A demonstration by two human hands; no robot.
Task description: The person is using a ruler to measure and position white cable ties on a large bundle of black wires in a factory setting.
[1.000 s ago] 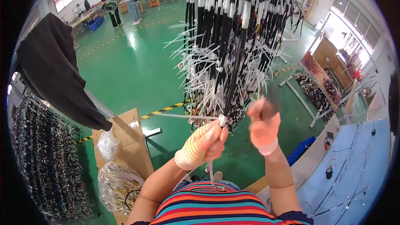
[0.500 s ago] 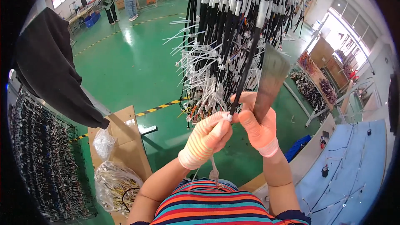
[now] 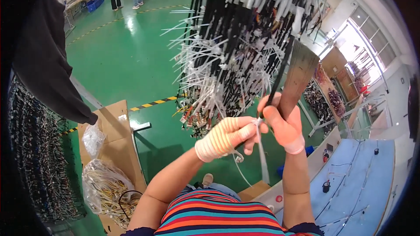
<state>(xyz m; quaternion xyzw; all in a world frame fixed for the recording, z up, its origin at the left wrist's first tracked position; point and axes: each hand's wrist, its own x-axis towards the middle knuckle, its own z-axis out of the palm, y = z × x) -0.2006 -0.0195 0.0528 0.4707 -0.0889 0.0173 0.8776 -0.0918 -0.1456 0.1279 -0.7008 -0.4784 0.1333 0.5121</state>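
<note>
Near left, cardboard edge (image 3: 125,144) | far left, wide green floor (image 3: 113,65) | below harnesses (image 3: 249,52), left hand (image 3: 232,135) pinches white tie (image 3: 263,157), right hand (image 3: 286,126) grips flat tool (image 3: 301,74)

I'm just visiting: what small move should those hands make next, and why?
Perhaps the right hand should draw the white cable tie snug: its tail hangs free, while the left hand pinches near its upper end beside the black sleeved cable.
</note>
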